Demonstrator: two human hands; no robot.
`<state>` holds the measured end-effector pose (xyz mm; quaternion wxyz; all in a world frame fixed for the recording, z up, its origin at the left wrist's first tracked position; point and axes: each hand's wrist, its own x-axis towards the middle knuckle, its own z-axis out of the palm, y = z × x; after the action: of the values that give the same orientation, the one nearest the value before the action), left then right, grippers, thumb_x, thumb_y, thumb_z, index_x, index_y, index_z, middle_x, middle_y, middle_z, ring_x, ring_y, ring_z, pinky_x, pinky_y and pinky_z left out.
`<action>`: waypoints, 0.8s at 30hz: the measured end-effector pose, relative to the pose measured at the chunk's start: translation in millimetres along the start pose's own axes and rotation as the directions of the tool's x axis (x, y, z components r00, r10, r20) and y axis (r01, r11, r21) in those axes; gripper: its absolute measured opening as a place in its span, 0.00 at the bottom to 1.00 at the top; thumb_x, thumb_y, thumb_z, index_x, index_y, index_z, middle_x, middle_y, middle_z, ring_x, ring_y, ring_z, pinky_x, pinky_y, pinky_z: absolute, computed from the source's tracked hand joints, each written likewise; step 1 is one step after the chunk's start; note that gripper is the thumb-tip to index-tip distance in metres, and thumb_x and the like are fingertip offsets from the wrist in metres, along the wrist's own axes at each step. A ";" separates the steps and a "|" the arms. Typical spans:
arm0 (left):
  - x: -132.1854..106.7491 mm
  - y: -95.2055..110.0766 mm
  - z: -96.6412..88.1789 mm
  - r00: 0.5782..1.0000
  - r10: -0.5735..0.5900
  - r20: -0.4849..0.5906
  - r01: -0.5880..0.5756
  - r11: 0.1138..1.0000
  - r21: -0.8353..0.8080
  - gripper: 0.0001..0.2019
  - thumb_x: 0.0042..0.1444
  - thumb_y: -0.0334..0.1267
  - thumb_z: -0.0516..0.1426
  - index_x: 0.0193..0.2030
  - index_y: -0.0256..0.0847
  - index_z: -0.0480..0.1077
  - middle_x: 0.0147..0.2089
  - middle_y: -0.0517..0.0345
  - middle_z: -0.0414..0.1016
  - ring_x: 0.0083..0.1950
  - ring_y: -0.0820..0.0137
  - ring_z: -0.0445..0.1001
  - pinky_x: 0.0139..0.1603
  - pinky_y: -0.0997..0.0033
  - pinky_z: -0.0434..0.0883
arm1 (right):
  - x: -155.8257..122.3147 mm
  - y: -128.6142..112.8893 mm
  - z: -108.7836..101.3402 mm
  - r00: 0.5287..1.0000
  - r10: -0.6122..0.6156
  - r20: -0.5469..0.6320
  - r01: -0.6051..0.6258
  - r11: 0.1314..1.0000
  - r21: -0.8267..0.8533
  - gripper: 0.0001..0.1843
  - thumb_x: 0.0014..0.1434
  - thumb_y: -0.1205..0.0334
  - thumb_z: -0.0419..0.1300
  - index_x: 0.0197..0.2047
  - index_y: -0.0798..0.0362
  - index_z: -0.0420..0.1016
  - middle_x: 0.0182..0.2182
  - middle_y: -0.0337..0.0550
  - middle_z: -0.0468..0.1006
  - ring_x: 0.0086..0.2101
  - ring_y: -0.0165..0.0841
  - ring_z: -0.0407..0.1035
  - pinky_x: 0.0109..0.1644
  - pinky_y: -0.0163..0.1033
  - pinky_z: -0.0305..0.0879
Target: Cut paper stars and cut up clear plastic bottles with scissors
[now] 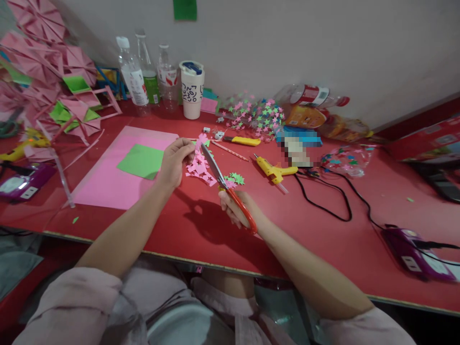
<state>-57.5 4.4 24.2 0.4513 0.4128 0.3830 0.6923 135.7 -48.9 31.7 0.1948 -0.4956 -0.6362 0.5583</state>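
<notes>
Between the fingertips of my left hand (176,160) is a small pink paper piece (201,140), pinched at its edge. My right hand (239,208) grips scissors (241,207) with red handles, whose long blades point up and left beside that paper. Under the blades lies a heap of pink paper scraps (200,171) with star-shaped cut-outs. Green paper stars (235,178) sit just right of the blades. Left of my left hand, a green paper square (139,160) rests on a large pink sheet (104,179).
A yellow glue gun (275,170) lies at right, its black cord (325,189) looping toward a purple power strip (417,254). Behind are a yellow cutter (245,141), bags of paper stars (268,115), a cup (192,93) and upright bottles (133,79). Folded pink paper shapes (46,62) fill the left.
</notes>
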 end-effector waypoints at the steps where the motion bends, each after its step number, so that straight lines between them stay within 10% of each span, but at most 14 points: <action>1: 0.9 -0.2 -0.9 1.000 0.002 -0.021 -0.002 1.000 -0.004 0.06 0.48 0.31 0.56 0.22 0.39 0.64 0.18 0.66 0.62 0.19 0.82 0.58 0.20 0.80 0.56 | 0.3 0.0 -0.1 1.000 0.006 0.006 -0.006 1.000 -0.002 0.25 0.56 0.38 0.53 0.22 0.50 0.59 0.08 0.27 0.56 0.08 0.23 0.52 0.14 0.30 0.53; 9: -3.6 -3.9 1.7 0.993 -0.013 0.114 0.014 1.000 -0.015 0.07 0.52 0.34 0.56 0.24 0.38 0.67 0.20 0.64 0.66 0.21 0.81 0.63 0.22 0.80 0.60 | -0.4 0.4 2.8 1.000 -0.011 -0.029 0.011 1.000 0.018 0.24 0.56 0.40 0.53 0.22 0.51 0.59 0.08 0.27 0.56 0.09 0.22 0.53 0.14 0.30 0.53; 24: -3.6 -0.8 2.9 0.999 0.034 0.024 -0.033 0.999 -0.014 0.06 0.50 0.31 0.56 0.23 0.39 0.66 0.19 0.66 0.65 0.20 0.83 0.62 0.20 0.81 0.60 | 0.2 -0.2 -3.1 0.999 0.003 0.033 -0.001 0.998 -0.059 0.23 0.57 0.40 0.52 0.24 0.52 0.62 0.09 0.30 0.58 0.11 0.23 0.55 0.14 0.30 0.54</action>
<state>-53.7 1.7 23.7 0.4470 0.4244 0.3659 0.6973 138.0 -47.0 32.8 0.1690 -0.4923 -0.6551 0.5477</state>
